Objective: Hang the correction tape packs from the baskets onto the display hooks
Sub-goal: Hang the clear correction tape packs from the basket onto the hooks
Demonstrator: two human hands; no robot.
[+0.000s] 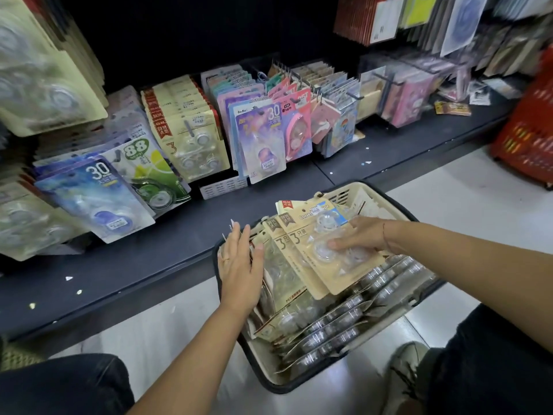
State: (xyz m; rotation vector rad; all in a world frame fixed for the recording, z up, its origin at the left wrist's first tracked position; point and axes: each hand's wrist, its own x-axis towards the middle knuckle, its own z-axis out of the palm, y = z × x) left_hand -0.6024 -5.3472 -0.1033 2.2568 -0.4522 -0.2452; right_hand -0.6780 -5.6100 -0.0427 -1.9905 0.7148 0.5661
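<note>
- The beige packs (pixel 329 259) lie on the heap in the basket (pixel 353 193); my right hand (pixel 363 235) pins the top ones, not visibly gripping.
- My left hand (pixel 239 265) rests flat beside them, empty.
- Beyond my hands, the matching hook row (pixel 191 130) is well stocked; I judge most of the basket remains.

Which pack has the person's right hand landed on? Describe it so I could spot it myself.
Find the cream basket on the floor below the dark shelf. The right hand presses on the topmost beige pack, lying tilted over the pile. Unlike the packs standing on edge beside it, it lies face up, showing a "3" and clear round blisters.
</note>
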